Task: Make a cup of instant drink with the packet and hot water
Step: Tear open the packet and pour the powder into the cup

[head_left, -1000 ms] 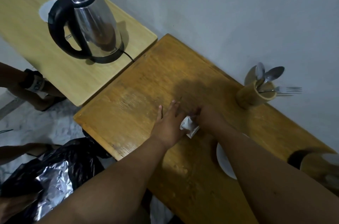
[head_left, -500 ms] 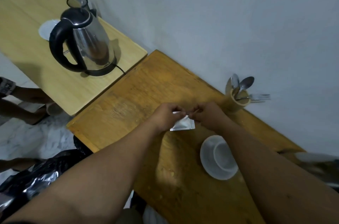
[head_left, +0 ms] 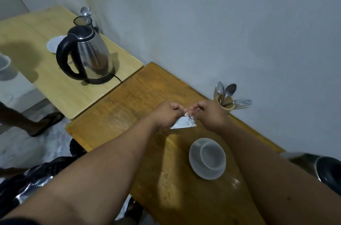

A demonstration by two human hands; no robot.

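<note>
Head view
Left hand (head_left: 167, 114): raised above the darker tabletop (head_left: 129, 106), fingers curled and pinched on the top edge of the packet (head_left: 184, 123).
Right hand (head_left: 210, 114): just beside the left hand, thumb and fingers pinched on the same top edge; the two grips almost touch.
Packet: small, white and silvery, hanging below both hands, above the tabletop and clear of the cup; whether its top is torn cannot be told.
Cup (head_left: 211, 154): white, upright, standing in a white saucer (head_left: 195, 162) on the darker tabletop, near the packet and beneath the right forearm; its inside looks bare.
Kettle (head_left: 88, 55): steel electric kettle with a black handle and lid, on its base on the lighter tabletop (head_left: 55, 88), well apart from the hands, cord trailing toward the darker tabletop.
Utensil holder (head_left: 226, 104): wooden, by the wall just beyond the right hand, holding spoons (head_left: 224, 89) and a fork (head_left: 242, 102).
Second holder (head_left: 83, 20): dark, behind the kettle, with spoons standing in it.
Small plate (head_left: 53, 44): white, on the lighter tabletop, partly behind the kettle handle.
Right edge: a dark rounded object (head_left: 324, 169), blurred, not identifiable.
Floor: a black bag (head_left: 36, 178) with a silvery patch at lower left; another person's sandalled foot (head_left: 48, 120) beside the lighter tabletop.
</note>
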